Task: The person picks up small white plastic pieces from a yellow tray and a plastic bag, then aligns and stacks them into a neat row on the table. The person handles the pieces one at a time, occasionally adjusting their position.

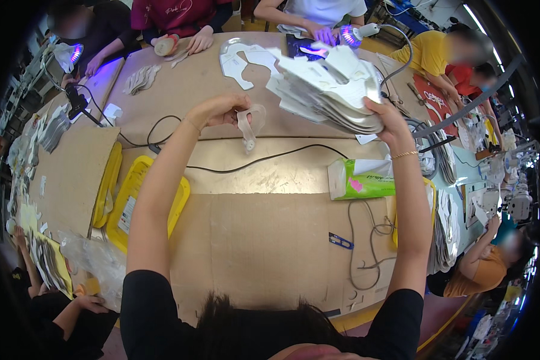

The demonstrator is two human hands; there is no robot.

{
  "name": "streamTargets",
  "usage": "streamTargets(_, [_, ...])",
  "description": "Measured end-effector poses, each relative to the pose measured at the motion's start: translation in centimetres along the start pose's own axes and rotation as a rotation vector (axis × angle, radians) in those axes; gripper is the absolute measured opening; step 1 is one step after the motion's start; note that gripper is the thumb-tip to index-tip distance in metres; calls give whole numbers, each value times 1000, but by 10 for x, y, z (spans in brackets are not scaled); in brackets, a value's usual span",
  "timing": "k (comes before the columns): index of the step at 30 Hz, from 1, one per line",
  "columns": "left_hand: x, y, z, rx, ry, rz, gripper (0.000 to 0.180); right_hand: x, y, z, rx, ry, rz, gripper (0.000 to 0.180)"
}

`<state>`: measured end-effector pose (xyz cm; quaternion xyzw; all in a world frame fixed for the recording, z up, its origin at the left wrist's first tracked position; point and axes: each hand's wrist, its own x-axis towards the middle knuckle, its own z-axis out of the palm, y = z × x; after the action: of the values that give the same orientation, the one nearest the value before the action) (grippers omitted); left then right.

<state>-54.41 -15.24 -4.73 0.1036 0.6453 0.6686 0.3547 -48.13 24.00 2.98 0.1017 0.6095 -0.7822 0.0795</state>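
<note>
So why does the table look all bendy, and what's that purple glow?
In the head view, the fisheye lens curves the table edges toward the dark rim; the purple glow comes from small lamps at the far side, spilling onto the white stack in the right hand.

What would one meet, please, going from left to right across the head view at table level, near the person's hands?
Yellow tray → left hand holding a thin pale strip → right hand gripping a stack of white cut pieces → green tissue pack.

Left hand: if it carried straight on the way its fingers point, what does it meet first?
The left hand points right, pinching a small pale looped strip. Straight on, it likely meets the fanned stack of white cut flat pieces gripped in the right hand first; depth is unclear.
</note>
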Motion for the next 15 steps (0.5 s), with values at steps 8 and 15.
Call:
streamTargets(8, [-22, 10, 19, -9, -32, 7, 14, 30, 64, -65, -145, 207, 121, 44])
streamTargets(15, [-29, 16, 30, -64, -5, 74, 16, 8, 62, -65, -1676, 776, -623, 37])
